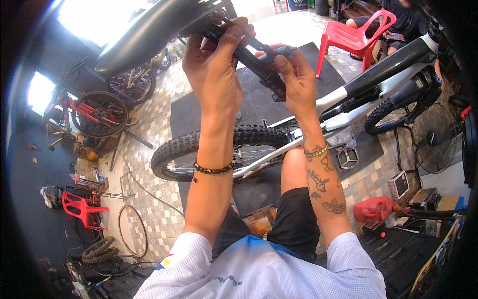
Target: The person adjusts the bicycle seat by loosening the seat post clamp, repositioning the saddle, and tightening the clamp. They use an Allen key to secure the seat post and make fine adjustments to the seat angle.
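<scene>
A black bicycle saddle (144, 37) is raised at the top of the view, with its black seatpost (251, 62) slanting down to the right. Just under the saddle, my left hand (214, 60) closes its thumb and fingers round the upper post. My right hand (298, 74) pinches a dark-handled tool (278, 53) beside the lower post. From that handle a thin shaft runs along the post toward the saddle clamp. My left fingers hide the shaft's far end and most of the clamp. Below my hands lies a white and black bicycle frame (331, 103) with a knobbly-tyred wheel (172, 154).
The bicycle lies over a black mat (191, 112) on a tiled floor. A red plastic chair (346, 39) and a seated person are at the far right. Nearer on the right are a fan (432, 137) and a red jug (372, 209). Other bicycles (99, 117) stand left.
</scene>
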### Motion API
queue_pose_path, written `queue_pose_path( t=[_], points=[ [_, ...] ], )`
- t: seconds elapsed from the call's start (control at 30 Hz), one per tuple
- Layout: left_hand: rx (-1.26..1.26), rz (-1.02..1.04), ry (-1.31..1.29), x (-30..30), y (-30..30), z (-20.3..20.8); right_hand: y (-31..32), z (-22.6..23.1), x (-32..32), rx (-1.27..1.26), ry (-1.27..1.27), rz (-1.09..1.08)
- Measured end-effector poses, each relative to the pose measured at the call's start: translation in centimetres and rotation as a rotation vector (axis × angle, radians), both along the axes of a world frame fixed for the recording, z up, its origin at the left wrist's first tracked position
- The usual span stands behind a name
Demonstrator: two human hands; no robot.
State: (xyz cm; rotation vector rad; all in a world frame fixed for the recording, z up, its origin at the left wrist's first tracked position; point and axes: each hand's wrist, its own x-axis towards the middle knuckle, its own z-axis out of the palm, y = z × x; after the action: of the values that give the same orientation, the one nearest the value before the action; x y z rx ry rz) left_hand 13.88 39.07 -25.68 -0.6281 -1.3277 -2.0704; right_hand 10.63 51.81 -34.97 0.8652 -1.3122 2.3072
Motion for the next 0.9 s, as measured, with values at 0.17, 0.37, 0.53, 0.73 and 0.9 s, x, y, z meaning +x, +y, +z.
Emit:
queue_pose_path(
  t=[0.17,0.37,0.53,0.73,0.9],
  points=[
    [-0.042,0.021,-0.031,0.0,-0.5,0.2,-0.9,-0.2,0.6,0.015,0.040,-0.212],
    [-0.025,-0.018,-0.069,-0.1,-1.0,0.0,-0.7,-0.8,0.9,0.014,-0.003,-0.176],
    [0.002,-0.050,-0.051,-0.5,-1.1,-0.4,-1.0,-1.4,0.3,-0.045,0.138,-0.287],
    [0.031,-0.058,-0.062,-0.3,-1.1,-0.4,-0.5,-1.9,0.2,0.075,0.298,-0.524],
    [0.086,-0.054,-0.027,-0.4,-0.7,-0.6,0.2,-1.6,0.8,0.221,0.387,-0.606]
  ],
)
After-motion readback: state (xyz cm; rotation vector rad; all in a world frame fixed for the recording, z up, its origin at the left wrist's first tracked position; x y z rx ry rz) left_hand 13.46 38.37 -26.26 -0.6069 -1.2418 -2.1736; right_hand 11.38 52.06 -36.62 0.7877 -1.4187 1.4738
